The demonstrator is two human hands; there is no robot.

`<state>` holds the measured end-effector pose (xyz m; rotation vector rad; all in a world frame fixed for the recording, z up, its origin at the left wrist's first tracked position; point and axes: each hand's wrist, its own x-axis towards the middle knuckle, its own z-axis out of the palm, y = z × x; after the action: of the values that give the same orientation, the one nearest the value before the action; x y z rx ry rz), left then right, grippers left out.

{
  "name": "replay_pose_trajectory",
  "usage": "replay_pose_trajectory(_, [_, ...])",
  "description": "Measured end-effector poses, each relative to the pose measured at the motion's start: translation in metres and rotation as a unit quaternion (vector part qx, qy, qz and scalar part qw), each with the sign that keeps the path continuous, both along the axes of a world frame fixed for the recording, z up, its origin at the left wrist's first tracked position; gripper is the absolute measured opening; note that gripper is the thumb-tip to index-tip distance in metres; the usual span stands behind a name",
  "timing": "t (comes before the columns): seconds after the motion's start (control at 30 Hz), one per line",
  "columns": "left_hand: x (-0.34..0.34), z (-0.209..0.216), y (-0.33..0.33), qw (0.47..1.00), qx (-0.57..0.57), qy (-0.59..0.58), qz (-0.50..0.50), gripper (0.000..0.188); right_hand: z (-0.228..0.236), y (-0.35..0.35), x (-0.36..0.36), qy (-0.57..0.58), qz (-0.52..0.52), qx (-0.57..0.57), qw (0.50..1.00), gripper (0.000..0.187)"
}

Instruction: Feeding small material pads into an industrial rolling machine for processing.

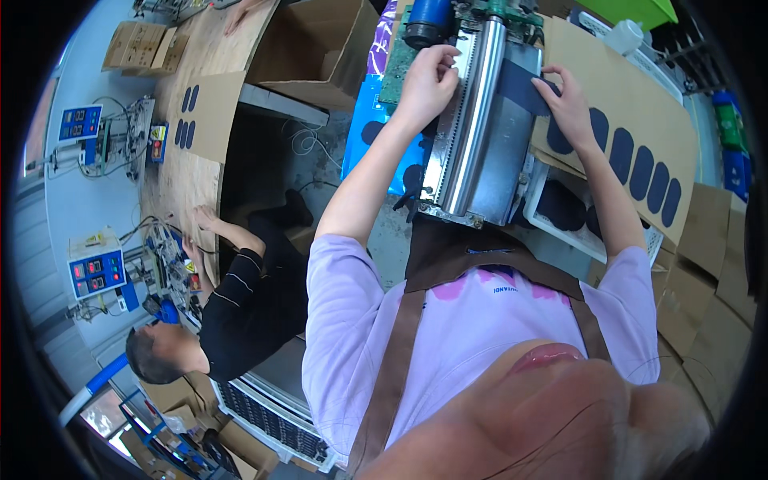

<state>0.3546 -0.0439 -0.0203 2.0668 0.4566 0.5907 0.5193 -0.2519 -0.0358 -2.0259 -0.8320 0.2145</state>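
Note:
A machine with a long steel roller (476, 120) stands in front of me, a toothed strip along its left side. My left hand (430, 86) is over that left side, its fingers curled toward the thumb; whatever they hold, if anything, is hidden. On the right, my right hand (566, 104) pinches the end of a flat dark navy piece (520, 86), which lies across the metal plate with its other end at the roller. Several dark rounded pads (642, 172) lie in a row on a cardboard sheet (624, 96) beside my right forearm.
A blue motor (430, 20) sits at the machine's far left. Below the cardboard, a white tray (572, 236) holds more dark pieces. To the left, a co-worker (240, 312) sits at a wooden bench (188, 180) with small control boxes; an open carton (316, 56) stands beyond.

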Motion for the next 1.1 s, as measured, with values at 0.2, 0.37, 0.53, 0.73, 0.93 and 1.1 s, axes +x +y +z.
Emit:
replay_pose_trajectory(0.2, [0.003, -0.020, 0.006, 0.994, 0.102, 0.025, -0.013, 0.022, -0.003, 0.014, -0.019, -0.171, -0.002, -0.088, 0.981, 0.020])
replay_pose_trajectory(0.37, [0.004, -0.029, 0.008, 0.986, 0.165, 0.039, -0.009, 0.022, -0.001, 0.023, -0.030, -0.250, 0.048, -0.096, 0.962, 0.016])
replay_pose_trajectory(0.53, [0.005, -0.031, 0.003, 0.983, 0.181, 0.022, 0.003, 0.023, -0.002, 0.031, -0.029, -0.326, 0.074, -0.054, 0.941, 0.012])
replay_pose_trajectory(0.73, [-0.015, -0.013, -0.007, 0.992, 0.115, 0.048, 0.016, 0.029, 0.000, 0.014, -0.053, -0.292, 0.086, -0.016, 0.952, 0.015])
replay_pose_trajectory(0.93, [-0.021, -0.012, -0.035, 0.995, 0.083, 0.042, 0.045, 0.025, 0.013, -0.027, -0.074, -0.246, 0.115, -0.028, 0.962, 0.013])
replay_pose_trajectory(1.1, [-0.029, -0.010, -0.049, 0.994, 0.063, 0.038, 0.083, 0.020, 0.021, -0.046, -0.086, -0.243, 0.142, -0.002, 0.960, 0.014])
